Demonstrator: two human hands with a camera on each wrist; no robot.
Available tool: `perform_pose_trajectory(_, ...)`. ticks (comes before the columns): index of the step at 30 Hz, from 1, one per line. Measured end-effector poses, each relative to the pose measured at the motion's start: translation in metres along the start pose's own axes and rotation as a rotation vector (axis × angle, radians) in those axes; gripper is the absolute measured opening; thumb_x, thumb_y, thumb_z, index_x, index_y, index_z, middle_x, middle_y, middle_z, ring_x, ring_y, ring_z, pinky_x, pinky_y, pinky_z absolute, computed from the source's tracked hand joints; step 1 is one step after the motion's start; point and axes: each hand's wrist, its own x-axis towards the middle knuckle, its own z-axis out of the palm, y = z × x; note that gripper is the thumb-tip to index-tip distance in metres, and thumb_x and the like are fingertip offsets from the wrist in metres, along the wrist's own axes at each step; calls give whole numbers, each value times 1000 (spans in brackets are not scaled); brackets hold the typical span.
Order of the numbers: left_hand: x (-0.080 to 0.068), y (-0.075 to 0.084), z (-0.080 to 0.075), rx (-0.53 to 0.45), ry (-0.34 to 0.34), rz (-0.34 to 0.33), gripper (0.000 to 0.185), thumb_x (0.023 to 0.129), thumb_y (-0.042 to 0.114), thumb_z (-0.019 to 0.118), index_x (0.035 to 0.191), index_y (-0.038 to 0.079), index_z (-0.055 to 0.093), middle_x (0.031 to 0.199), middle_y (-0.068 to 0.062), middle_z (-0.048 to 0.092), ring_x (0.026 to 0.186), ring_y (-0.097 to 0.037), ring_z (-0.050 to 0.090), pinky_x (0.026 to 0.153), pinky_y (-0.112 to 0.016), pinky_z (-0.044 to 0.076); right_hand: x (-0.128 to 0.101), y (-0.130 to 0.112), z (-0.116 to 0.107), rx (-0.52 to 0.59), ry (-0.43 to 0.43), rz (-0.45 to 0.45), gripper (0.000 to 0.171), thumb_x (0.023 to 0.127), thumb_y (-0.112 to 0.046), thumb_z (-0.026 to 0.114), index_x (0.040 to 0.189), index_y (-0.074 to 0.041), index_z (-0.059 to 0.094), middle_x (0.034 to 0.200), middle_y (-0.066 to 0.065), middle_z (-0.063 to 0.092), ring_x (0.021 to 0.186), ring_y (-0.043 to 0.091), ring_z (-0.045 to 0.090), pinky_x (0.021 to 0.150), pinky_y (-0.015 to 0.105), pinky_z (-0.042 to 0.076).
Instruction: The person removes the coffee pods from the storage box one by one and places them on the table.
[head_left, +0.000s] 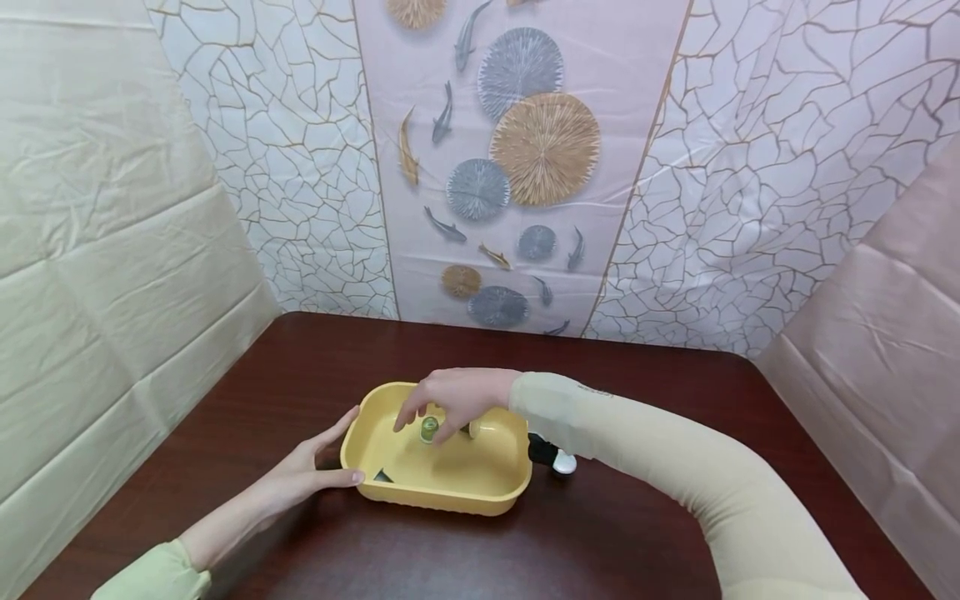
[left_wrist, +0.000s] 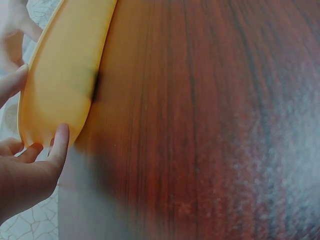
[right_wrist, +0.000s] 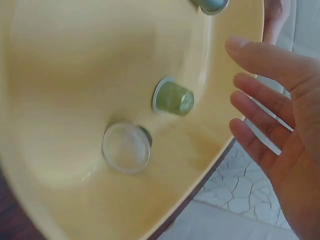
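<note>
A yellow basin [head_left: 442, 502] sits on the table, with my left hand [head_left: 303, 471] holding its left end, thumb at the near corner and fingers at the far one. In the left wrist view that hand's fingers touch the basin's wall [left_wrist: 65, 65]. Over the basin hovers my right hand [head_left: 465, 396], fingers loosely bent and apart, holding nothing. Below it lies a green coffee capsule [right_wrist: 172, 97]. Another capsule [right_wrist: 125, 148] shows its pale round lid nearby. A bluish-grey capsule [right_wrist: 212, 5] lies near the left hand's end, cut off by the frame edge.
A black and white object [head_left: 551, 454] stands just right of the basin, partly behind the right sleeve [head_left: 675, 454]. The dark wooden table [head_left: 585, 542] reaches back to a patterned cloth [head_left: 487, 250], and pale cloths hang at both sides.
</note>
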Motion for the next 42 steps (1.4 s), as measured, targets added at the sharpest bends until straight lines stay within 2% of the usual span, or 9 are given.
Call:
perform_pose_trajectory(7,-1,0,1,-19,-7,0,94,87,26,75,160,29,16,165,-15,19,138,-40,43,104,-51,38,17,-10,6,-78,-11,-54,50,83,-17,77,131,-25,64,127,-10,67,116,13,62,98,19,45)
perform_pose_trajectory(14,0,0,-1,-14,-10,-5,94,87,27,75,159,31,15,165,-15,18,138,-39,43,103,-52,39,33,-22,11,-168,-54,-81,55,82,-25,81,133,-28,62,129,-14,65,120,6,59,102,18,43)
perform_pose_trajectory(19,1,-1,-1,-29,-16,1,94,86,26,76,159,31,16,164,-16,21,135,-37,47,103,-48,40,42,-23,18,-174,-66,-160,52,81,-22,82,130,-23,65,126,-12,68,115,6,61,99,12,41)
perform_pose_trajectory(22,1,-2,-1,-34,-17,2,95,86,26,77,159,31,17,163,-17,24,133,-36,48,103,-46,40,48,-24,23,-182,-77,-164,48,81,-22,81,128,-24,67,124,-12,68,113,4,62,97,10,40)
perform_pose_trajectory(29,1,-3,-1,-7,-9,29,94,86,27,76,159,30,18,164,-14,23,136,-36,44,105,-49,37,59,-29,35,-239,-112,-170,43,84,-15,75,125,-23,67,121,-13,68,109,1,62,95,10,42)
perform_pose_trajectory(35,1,-3,0,1,0,28,94,86,27,76,159,29,17,166,-9,19,142,-41,37,108,-54,33,62,-32,42,-264,-116,-146,33,84,-10,72,116,-18,69,109,-9,68,95,2,61,87,11,44)
perform_pose_trajectory(42,0,-3,0,-11,4,19,94,85,27,77,159,30,19,166,-8,19,146,-40,27,110,-57,30,65,-31,45,-263,-112,-140,30,82,-8,73,111,-16,70,105,-8,66,85,2,57,78,10,44)
